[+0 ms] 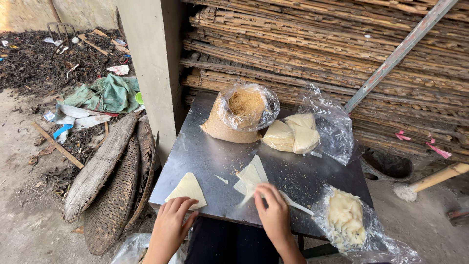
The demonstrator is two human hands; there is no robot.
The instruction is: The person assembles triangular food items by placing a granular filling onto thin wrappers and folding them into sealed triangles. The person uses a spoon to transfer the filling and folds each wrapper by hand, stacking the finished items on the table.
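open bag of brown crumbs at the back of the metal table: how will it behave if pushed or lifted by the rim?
The bag of crumbs would probably slump rather than slide: it sags wide on the table. Its thin clear plastic looks floppy, so the rim would likely crumple. The mouth is open, so tipping could spill crumbs.

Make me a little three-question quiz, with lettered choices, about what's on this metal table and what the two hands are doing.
1. Where is the bag of brown crumbs?
A. At the table's far edge
B. Under the left hand
C. On the ground

2. What colour is the triangular sheet by the left hand?
A. Green
B. Pale cream
C. Black

3. How is the crumb bag's top?
A. Knotted shut
B. Rolled open
C. Sealed with tape

Answers:
1 A: it stands at the back of the metal table, near the stacked sticks.
2 B: the sheet is pale cream, like the ones under the right hand.
3 B: the plastic is folded down and the crumbs show.
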